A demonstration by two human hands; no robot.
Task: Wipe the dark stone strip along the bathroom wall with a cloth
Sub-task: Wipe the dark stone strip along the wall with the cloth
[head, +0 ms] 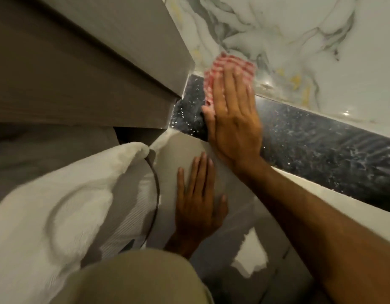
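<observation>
While the right hand [233, 119] presses flat, fingers spread, on the red-checked cloth [229, 69] at the corner end of the dark stone strip [321, 137], the strip's long axis runs away rightward; the left hand [198, 205] rests open below the strip, farther from it.

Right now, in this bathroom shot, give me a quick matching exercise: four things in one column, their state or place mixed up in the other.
Things:
1. right hand
2. left hand
3. checked cloth
4. white towel

States:
A. bunched at lower left
B. flat on the grey surface
C. pressed under fingers at the strip's end
D. pressing on the dark stone strip

Pairs: 1-D, 2-B, 3-C, 4-A
</observation>
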